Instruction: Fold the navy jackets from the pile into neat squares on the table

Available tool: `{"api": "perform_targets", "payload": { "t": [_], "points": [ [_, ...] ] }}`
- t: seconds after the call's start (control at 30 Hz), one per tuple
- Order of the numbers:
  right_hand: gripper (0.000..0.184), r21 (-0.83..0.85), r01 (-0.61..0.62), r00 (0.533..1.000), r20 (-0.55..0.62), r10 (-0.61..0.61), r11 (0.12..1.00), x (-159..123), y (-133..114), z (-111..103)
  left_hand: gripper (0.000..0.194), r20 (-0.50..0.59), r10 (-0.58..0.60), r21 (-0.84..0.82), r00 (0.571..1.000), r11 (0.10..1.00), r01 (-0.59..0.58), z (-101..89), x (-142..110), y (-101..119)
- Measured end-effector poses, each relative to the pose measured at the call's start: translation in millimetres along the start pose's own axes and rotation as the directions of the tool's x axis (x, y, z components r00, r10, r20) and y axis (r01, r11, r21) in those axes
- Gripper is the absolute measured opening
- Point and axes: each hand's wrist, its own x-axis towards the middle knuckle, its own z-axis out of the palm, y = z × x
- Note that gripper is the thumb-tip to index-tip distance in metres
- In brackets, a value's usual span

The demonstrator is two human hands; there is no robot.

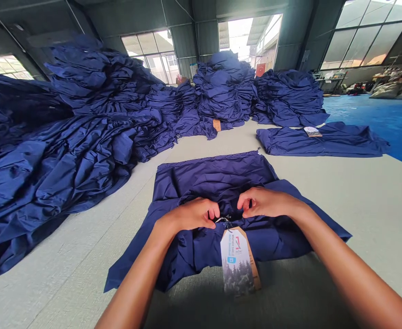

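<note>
A navy fabric piece [217,176] lies spread and creased on the pale table in front of me, its far edge straight and hemmed. My left hand [197,214] is closed on a fold of it, left of the middle. Across a small gap, my right hand [264,202] is curled on the fabric too, fingertips bent toward the thumb. Between the hands, a thin cord [225,220] with small dark-and-white bits shows. From it hangs a printed hang tag [238,262] with a forest picture, over a brown card. Fingertips are partly hidden by cloth.
A folded navy bundle [327,139] with its own tag [312,131] lies at the right. Loose navy cloth [60,169] is heaped along the left. Tall stacks [224,87] stand at the back, near a brown tag [216,125]. Beyond the table's right edge is blue floor [368,114].
</note>
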Motion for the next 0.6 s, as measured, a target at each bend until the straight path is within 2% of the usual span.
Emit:
{"api": "perform_targets", "payload": {
  "t": [0.1,0.17,0.27,0.37,0.43,0.53,0.6],
  "points": [
    [0.034,-0.027,-0.064,0.993,0.100,0.067,0.998,-2,-1,1,0.014,-0.153,-0.045,0.137,0.987,0.988,0.066,-10.3,-17,15],
    [0.038,-0.074,-0.084,0.985,0.142,0.094,0.994,-2,-2,3,0.012,-0.199,-0.044,0.217,0.979,0.972,0.088,-12.7,-25,25],
    [0.037,-0.169,-0.048,0.991,0.117,0.068,0.984,-3,-1,5,0.022,-0.241,-0.076,0.249,0.968,0.959,0.137,-4.2,-30,39],
    [0.029,-0.200,-0.016,0.998,0.064,0.029,0.980,-7,0,3,0.043,-0.262,-0.174,0.144,0.949,0.965,0.217,19.7,-35,52],
    [0.025,-0.182,0.004,0.998,0.065,0.008,0.983,-10,0,1,0.046,-0.259,-0.278,0.003,0.925,0.957,0.289,42.0,-43,59],
    [0.028,-0.063,-0.018,0.986,0.164,0.028,0.998,-13,-4,2,0.050,-0.248,-0.405,-0.222,0.880,0.908,0.356,77.4,-53,70],
    [0.034,0.000,-0.058,0.973,0.223,0.057,0.998,-13,-8,6,0.054,-0.289,-0.438,-0.259,0.851,0.892,0.371,96.9,-54,76]
  ]
}}
